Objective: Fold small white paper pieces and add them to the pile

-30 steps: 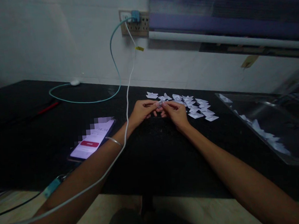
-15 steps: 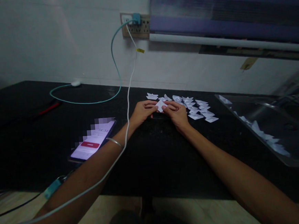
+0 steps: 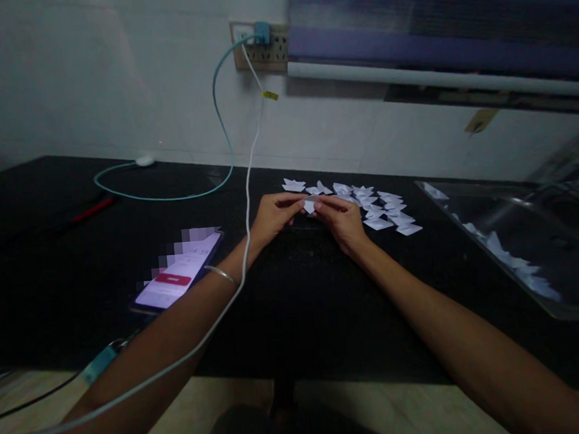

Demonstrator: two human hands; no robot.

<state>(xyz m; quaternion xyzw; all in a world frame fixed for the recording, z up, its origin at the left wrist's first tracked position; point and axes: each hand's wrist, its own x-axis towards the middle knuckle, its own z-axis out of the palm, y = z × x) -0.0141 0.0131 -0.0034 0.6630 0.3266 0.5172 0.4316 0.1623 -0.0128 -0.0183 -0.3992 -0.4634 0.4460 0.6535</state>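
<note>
My left hand (image 3: 272,216) and my right hand (image 3: 338,216) meet above the black table (image 3: 300,296), both pinching one small white folded paper piece (image 3: 309,206) between thumbs and fingertips. Just behind and to the right of my hands lie several small white folded paper pieces (image 3: 373,207) in rows on the table. A thin bangle sits on my left wrist.
A lit phone (image 3: 178,274) lies left of my left arm. A white cable (image 3: 246,180) and a teal cable (image 3: 167,196) run from a wall socket (image 3: 260,45). A clear plastic sheet (image 3: 522,245) with paper bits lies at right. A red pen (image 3: 91,209) lies far left.
The paper piece showed wider and flatter half a second ago; now it is pinched smaller between my fingertips. Both hands stay in the same place.
</note>
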